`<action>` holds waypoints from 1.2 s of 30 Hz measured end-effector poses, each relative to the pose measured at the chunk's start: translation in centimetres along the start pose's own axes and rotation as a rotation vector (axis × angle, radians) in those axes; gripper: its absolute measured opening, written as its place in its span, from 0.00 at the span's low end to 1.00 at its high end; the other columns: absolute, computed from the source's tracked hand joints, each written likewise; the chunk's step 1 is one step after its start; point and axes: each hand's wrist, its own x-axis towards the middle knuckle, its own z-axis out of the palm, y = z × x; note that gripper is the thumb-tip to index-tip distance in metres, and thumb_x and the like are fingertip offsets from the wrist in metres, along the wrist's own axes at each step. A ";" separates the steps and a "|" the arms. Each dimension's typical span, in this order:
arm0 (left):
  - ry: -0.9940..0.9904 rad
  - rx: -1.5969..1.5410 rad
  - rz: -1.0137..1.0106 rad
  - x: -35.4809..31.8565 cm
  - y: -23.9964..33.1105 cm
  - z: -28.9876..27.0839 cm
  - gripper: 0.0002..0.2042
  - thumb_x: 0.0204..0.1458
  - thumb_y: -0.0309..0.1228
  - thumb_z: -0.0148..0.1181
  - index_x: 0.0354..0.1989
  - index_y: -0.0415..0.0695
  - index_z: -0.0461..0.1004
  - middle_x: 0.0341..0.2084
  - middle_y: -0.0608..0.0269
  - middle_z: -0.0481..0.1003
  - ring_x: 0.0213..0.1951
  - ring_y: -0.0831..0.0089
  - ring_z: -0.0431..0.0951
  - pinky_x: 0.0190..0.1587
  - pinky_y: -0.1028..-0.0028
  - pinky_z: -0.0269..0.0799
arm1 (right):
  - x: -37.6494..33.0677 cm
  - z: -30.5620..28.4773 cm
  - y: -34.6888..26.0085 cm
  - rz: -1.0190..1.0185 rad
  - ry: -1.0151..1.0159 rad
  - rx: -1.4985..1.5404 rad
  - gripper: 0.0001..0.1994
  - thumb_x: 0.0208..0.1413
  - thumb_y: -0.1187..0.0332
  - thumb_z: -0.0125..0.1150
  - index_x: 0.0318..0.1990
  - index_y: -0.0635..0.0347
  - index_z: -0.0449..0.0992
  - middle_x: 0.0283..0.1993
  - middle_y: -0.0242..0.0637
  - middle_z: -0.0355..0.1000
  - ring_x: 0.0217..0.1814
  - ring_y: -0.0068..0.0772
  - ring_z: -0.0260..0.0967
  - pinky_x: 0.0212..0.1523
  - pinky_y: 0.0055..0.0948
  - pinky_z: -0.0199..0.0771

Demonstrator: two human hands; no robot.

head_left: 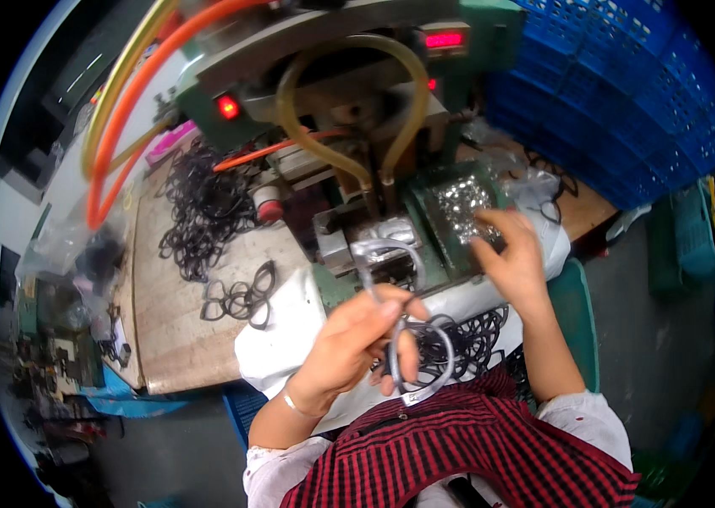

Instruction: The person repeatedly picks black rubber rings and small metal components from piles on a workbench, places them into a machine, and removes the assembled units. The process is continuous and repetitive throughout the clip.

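Note:
My left hand is closed round the middle of a clear greyish eyeglass frame, in front of the machine. One rim rises toward the metal fixture; the other hangs below the fingers. My right hand is over the near right edge of a green tray full of small shiny metal parts. Its thumb and forefinger are apart, and no part shows between them; some blur covers the fingertips. Under my left hand, dark eyeglass frames lie heaped on white cloth at my lap.
A green machine with looping yellowish tubes, orange hoses and red lights stands ahead. Many dark frames cover part of the wooden table at left. Stacked blue crates rise at right, beside plastic bags.

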 end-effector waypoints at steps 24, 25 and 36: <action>-0.063 -0.019 -0.020 2.8 -5.8 -2.9 0.18 0.70 0.43 0.43 0.46 0.40 0.71 0.23 0.60 0.79 0.19 0.76 0.78 0.18 0.82 0.67 | 5.3 7.3 8.4 -0.392 -0.033 -0.254 0.08 0.52 0.75 0.61 0.40 0.60 0.78 0.48 0.44 0.75 0.55 0.51 0.70 0.50 0.43 0.72; -0.078 0.052 -0.011 1.8 -6.7 -3.5 0.17 0.70 0.43 0.44 0.46 0.41 0.71 0.25 0.61 0.79 0.22 0.76 0.79 0.20 0.81 0.69 | 5.0 7.4 8.9 -0.343 0.009 -0.195 0.07 0.53 0.75 0.61 0.40 0.61 0.78 0.46 0.45 0.76 0.53 0.51 0.72 0.49 0.42 0.72; 1.056 1.603 0.489 -3.0 0.9 -17.2 0.04 0.50 0.26 0.62 0.33 0.42 0.81 0.32 0.59 0.78 0.33 0.64 0.78 0.36 0.66 0.73 | 4.6 8.5 7.6 0.087 0.033 0.311 0.08 0.55 0.76 0.65 0.43 0.63 0.81 0.37 0.37 0.79 0.38 0.27 0.76 0.43 0.25 0.74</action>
